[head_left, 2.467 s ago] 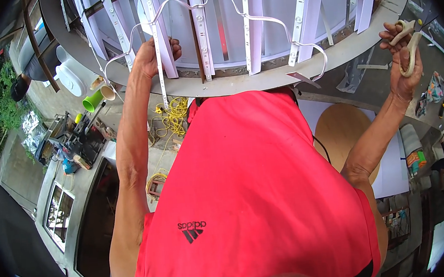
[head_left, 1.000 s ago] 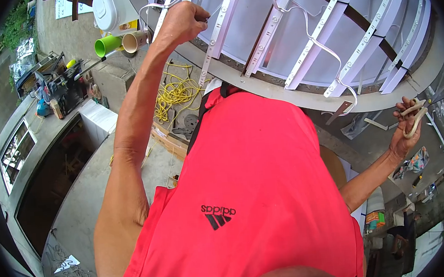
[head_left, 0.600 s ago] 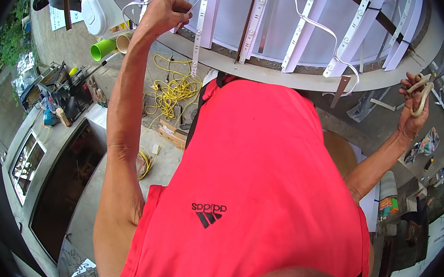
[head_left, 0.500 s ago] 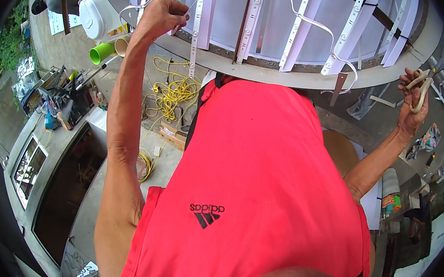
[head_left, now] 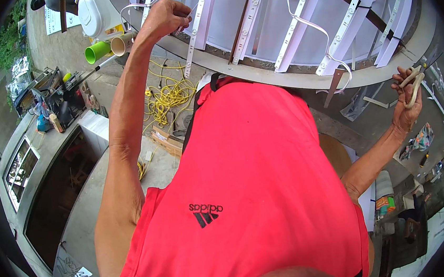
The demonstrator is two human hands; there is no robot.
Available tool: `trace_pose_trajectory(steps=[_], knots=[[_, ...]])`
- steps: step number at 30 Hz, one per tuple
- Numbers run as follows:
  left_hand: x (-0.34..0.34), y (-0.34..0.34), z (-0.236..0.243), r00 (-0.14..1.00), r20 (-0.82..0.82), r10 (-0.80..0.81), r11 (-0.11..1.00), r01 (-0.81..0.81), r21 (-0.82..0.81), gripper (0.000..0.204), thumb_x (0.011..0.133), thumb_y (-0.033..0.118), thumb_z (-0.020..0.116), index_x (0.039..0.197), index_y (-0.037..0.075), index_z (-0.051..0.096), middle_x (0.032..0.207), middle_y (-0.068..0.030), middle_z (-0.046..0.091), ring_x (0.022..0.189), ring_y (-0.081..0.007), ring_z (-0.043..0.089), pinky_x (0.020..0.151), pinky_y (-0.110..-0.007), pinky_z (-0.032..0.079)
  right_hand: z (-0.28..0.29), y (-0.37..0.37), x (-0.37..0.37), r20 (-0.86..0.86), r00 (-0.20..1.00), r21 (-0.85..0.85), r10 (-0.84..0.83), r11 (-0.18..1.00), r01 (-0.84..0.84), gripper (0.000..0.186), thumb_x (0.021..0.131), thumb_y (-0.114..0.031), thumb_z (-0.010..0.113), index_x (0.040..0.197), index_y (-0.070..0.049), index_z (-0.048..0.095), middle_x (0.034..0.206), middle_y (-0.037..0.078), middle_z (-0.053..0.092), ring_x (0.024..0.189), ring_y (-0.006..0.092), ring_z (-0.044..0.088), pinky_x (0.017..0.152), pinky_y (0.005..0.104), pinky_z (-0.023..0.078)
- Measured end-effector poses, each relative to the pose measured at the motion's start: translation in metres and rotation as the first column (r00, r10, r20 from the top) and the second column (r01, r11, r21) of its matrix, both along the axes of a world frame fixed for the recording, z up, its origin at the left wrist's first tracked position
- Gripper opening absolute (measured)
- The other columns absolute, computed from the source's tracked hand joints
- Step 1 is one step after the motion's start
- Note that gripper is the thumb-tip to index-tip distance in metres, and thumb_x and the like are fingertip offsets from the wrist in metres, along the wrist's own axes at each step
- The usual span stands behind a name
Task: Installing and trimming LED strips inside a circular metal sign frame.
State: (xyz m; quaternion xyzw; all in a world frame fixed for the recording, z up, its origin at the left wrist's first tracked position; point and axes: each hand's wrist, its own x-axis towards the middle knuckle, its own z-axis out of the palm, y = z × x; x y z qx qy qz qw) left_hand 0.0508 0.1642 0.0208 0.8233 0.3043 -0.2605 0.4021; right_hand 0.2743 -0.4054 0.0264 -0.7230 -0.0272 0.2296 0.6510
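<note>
My left hand is at the top, fingers pinched beside a white LED strip that hangs over the rim of a round metal ring; what it holds is too small to make out. White bars with LED strips cross the ring's inside. A white cable loops over them, down toward a small metal plate. At the right my right hand is closed on scissors with beige handles, blades pointing up and right, just outside the ring.
Yellow cables lie below. At left are a white container, a green tube and piled tools. A round wooden board is behind my body. Other people appear at upper left and lower right.
Since the earliest frame my left hand moved up and leftward along the strips, and the view shifted. In the last second it stayed nearly still. My right hand still holds the scissors.
</note>
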Motion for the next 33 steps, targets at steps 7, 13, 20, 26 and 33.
trace_pose_trajectory(steps=[7, 13, 20, 26, 33], knots=[[-0.002, -0.004, -0.003, 1.0, -0.001, -0.029, 0.999, 0.029, 0.043, 0.027, 0.077, 0.005, 0.073, 0.103, -0.003, 0.074, 0.085, -0.0135, 0.075, 0.07, -0.0164, 0.07, 0.069, -0.029, 0.057, 0.001, 0.0, 0.002, -0.015, 1.0, 0.016, 0.004, 1.0, -0.004, 0.054, 0.094, -0.03, 0.064, 0.135, 0.003, 0.051, 0.127, 0.021, 0.061, 0.107, 0.0256, 0.064, 0.085, 0.0335, 0.05], [-0.006, -0.005, -0.007, 0.999, 0.032, -0.007, 0.999, 0.005, 0.039, 0.028, 0.078, 0.005, 0.072, 0.104, -0.004, 0.073, 0.086, -0.0143, 0.075, 0.072, -0.0172, 0.071, 0.07, -0.03, 0.058, -0.001, -0.002, 0.004, -0.034, 0.999, 0.062, -0.015, 0.998, 0.017, 0.053, 0.092, -0.028, 0.068, 0.131, 0.005, 0.053, 0.123, 0.023, 0.063, 0.103, 0.0257, 0.066, 0.082, 0.0323, 0.052], [-0.012, -0.007, -0.011, 1.0, 0.028, -0.01, 0.998, 0.008, 0.061, 0.031, 0.076, 0.005, 0.071, 0.106, -0.003, 0.072, 0.09, -0.0123, 0.075, 0.074, -0.0155, 0.07, 0.071, -0.029, 0.056, -0.004, -0.007, 0.006, -0.041, 0.999, 0.044, 0.02, 0.999, -0.018, 0.057, 0.093, -0.032, 0.066, 0.134, 0.004, 0.051, 0.127, 0.022, 0.061, 0.106, 0.0255, 0.065, 0.083, 0.0322, 0.052], [-0.015, -0.009, -0.017, 0.999, 0.05, -0.018, 0.998, 0.015, 0.064, 0.031, 0.077, 0.005, 0.072, 0.106, -0.004, 0.072, 0.089, -0.0161, 0.075, 0.078, -0.0215, 0.074, 0.076, -0.031, 0.058, -0.004, -0.007, 0.006, -0.041, 0.999, 0.039, 0.015, 0.999, -0.013, 0.056, 0.094, -0.032, 0.065, 0.134, 0.005, 0.05, 0.127, 0.022, 0.061, 0.105, 0.0248, 0.064, 0.083, 0.0316, 0.052], [-0.016, -0.008, -0.021, 0.998, 0.061, -0.017, 0.998, 0.013, 0.064, 0.031, 0.077, 0.004, 0.072, 0.107, -0.004, 0.072, 0.089, -0.0159, 0.075, 0.077, -0.0211, 0.073, 0.075, -0.031, 0.058, -0.003, -0.004, 0.006, -0.044, 0.999, 0.033, 0.016, 0.999, -0.015, 0.055, 0.094, -0.031, 0.065, 0.134, 0.004, 0.051, 0.127, 0.021, 0.061, 0.106, 0.0245, 0.064, 0.083, 0.0316, 0.052]])
